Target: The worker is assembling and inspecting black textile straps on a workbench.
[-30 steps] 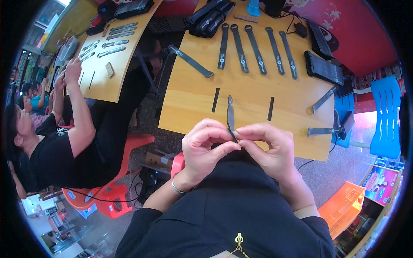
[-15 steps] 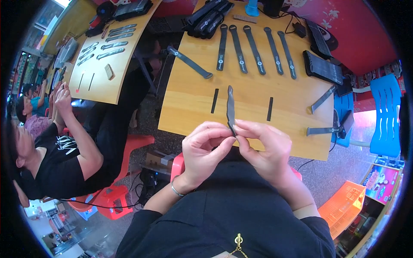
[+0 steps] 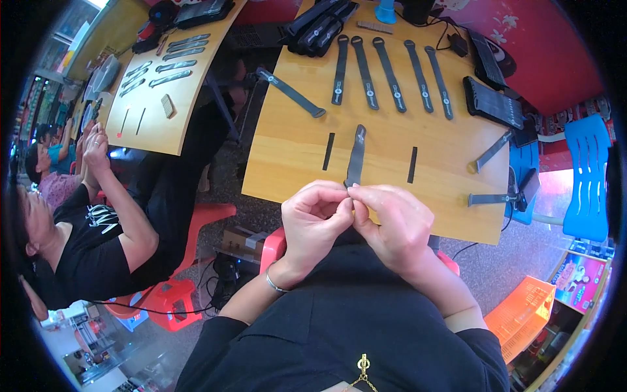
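Note:
Between my hands is a dark grey strap (image 3: 356,155), pinched at its near end, with its far end pointing away over the table. My left hand (image 3: 316,212) is closed with thumb and forefinger on that end. My right hand (image 3: 393,215) is closed on the same end, its fingertips touching the left ones and hiding part of the strap. Past the strap, several similar dark straps lie in a row, one of them a looped strap (image 3: 390,75). Another strap (image 3: 290,93) lies slanted at the left. Two short black strips (image 3: 329,151) are on the table (image 3: 287,163).
A pile of bundled black straps (image 3: 320,32) sits at the far left of the table. At the right are a black box-like device (image 3: 493,102) and two straps near the edge. A co-worker (image 3: 85,242) sits at another table (image 3: 153,130). A blue chair (image 3: 586,176) stands right.
The strap in my hands has turned, so its flat face shows more and its far end leans right. My fingertips have drawn closer together around its near end.

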{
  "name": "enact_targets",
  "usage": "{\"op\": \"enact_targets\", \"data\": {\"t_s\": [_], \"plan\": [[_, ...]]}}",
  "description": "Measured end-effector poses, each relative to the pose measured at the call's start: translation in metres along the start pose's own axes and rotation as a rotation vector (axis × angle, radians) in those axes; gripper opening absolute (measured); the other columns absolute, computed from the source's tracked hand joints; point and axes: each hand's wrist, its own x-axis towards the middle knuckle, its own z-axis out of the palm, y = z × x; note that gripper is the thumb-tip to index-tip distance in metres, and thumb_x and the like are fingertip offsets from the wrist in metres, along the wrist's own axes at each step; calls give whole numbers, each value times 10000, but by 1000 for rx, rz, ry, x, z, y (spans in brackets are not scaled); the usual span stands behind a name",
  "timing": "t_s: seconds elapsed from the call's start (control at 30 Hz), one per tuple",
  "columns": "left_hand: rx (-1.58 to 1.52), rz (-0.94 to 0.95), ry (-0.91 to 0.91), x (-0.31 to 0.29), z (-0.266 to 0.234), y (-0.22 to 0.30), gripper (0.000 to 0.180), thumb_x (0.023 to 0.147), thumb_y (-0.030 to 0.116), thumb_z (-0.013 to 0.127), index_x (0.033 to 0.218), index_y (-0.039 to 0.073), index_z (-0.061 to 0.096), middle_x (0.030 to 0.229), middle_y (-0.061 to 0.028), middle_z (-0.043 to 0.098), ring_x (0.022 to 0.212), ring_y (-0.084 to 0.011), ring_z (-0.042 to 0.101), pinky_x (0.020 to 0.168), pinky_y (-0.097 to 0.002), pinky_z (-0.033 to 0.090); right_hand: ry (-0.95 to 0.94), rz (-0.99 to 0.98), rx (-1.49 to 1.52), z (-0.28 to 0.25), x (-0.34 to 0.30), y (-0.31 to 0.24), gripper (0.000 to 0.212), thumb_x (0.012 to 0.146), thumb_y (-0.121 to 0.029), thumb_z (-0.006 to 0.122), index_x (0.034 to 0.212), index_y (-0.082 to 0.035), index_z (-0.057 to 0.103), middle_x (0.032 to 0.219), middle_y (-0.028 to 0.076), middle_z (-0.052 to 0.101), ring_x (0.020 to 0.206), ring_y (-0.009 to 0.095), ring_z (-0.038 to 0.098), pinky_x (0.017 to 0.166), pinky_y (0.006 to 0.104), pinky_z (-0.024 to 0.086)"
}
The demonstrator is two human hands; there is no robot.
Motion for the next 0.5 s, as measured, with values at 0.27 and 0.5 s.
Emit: {"op": "enact_targets", "data": {"t_s": [0.27, 0.5], "plan": [[-37, -18, 28, 3, 2, -5, 51, 801, -55, 644, 851, -45, 638, 875, -47, 637, 781, -73, 612, 683, -195, 516, 23, 100, 84, 3, 0, 5, 288, 670, 5, 718, 930, -49, 604, 802, 70, 644, 696, 217, 647, 596, 301, 520], [-15, -90, 16, 3, -5, -7, 66, 807, -24, 659, 871, -31, 644, 844, -37, 651, 763, -65, 612, 685, -194, 509, 39, 71, 55, 9, -4, 5, 309, 665, 11, 712, 949, -52, 606, 814, 71, 644, 711, 214, 651, 613, 306, 527]]}}
